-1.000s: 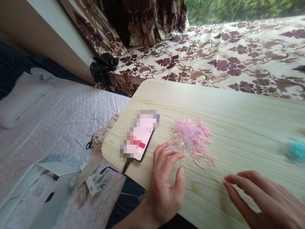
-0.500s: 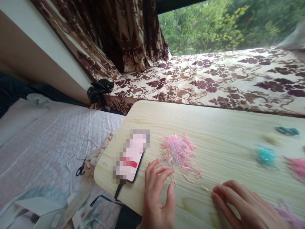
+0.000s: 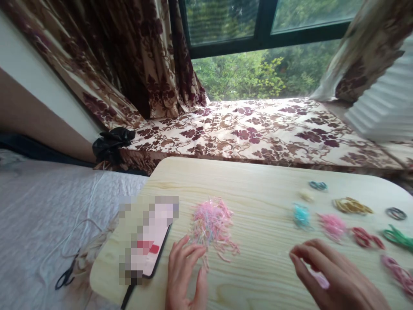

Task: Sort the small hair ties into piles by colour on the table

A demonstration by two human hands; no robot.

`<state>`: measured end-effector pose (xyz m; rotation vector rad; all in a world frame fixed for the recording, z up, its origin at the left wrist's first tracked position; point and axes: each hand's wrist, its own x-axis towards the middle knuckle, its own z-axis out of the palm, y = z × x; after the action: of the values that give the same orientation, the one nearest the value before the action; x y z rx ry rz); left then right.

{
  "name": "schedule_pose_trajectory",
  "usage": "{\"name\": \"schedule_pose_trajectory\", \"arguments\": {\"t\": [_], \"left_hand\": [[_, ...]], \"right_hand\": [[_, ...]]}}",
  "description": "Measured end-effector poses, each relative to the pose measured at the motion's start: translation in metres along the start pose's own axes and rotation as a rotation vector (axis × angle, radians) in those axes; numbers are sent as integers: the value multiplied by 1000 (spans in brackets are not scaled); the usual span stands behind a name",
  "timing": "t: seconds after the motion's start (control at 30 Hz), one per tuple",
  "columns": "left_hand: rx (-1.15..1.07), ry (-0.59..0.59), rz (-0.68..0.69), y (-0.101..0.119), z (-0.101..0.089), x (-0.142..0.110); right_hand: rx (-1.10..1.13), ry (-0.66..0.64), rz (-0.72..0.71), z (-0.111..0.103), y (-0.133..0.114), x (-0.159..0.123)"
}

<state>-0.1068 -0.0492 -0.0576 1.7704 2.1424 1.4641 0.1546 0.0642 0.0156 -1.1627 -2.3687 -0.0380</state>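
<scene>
A heap of thin pink and pastel elastic bands [image 3: 211, 224] lies on the pale wooden table [image 3: 245, 181]. My left hand [image 3: 185, 275] rests flat just below the heap, fingers apart, fingertips at its lower edge. My right hand [image 3: 325, 275] hovers low over the table to the right, fingers curled together over a small pink band [image 3: 321, 280]. Beyond it lie small heaps sorted by colour: teal [image 3: 301, 215], pink [image 3: 332, 224], red [image 3: 364, 237], green [image 3: 398, 237] and gold [image 3: 351, 206].
A phone [image 3: 148, 241] with a cable plugged in lies left of the heap, near the table's left edge. Scissors [image 3: 66, 277] and a white cable lie on the bed [image 3: 48, 206]. A black bag [image 3: 111, 144] sits by the floral window seat [image 3: 258, 129].
The view has tilted up and swung right, bringing the sorted heaps and the window into sight. My right hand has curled its fingers over a small pink band. My left hand stays beside the heap.
</scene>
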Motion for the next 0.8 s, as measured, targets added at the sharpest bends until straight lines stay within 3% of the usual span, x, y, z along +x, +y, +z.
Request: {"name": "schedule_pose_trajectory", "arguments": {"t": [0.1, 0.23, 0.33, 0.63, 0.8], "left_hand": [[-6, 19, 31, -5, 5, -1], [3, 27, 68, -11, 5, 0], [8, 23, 72, -15, 5, -1], [17, 38, 62, -18, 7, -3], [-10, 35, 73, -20, 6, -3]], "right_hand": [[-80, 58, 116, -16, 41, 14], [-125, -151, 417, -27, 89, 38], [-181, -238, 486, -25, 109, 58], [-297, -451, 628, -3, 117, 86], [-306, -445, 633, -8, 114, 88]]}}
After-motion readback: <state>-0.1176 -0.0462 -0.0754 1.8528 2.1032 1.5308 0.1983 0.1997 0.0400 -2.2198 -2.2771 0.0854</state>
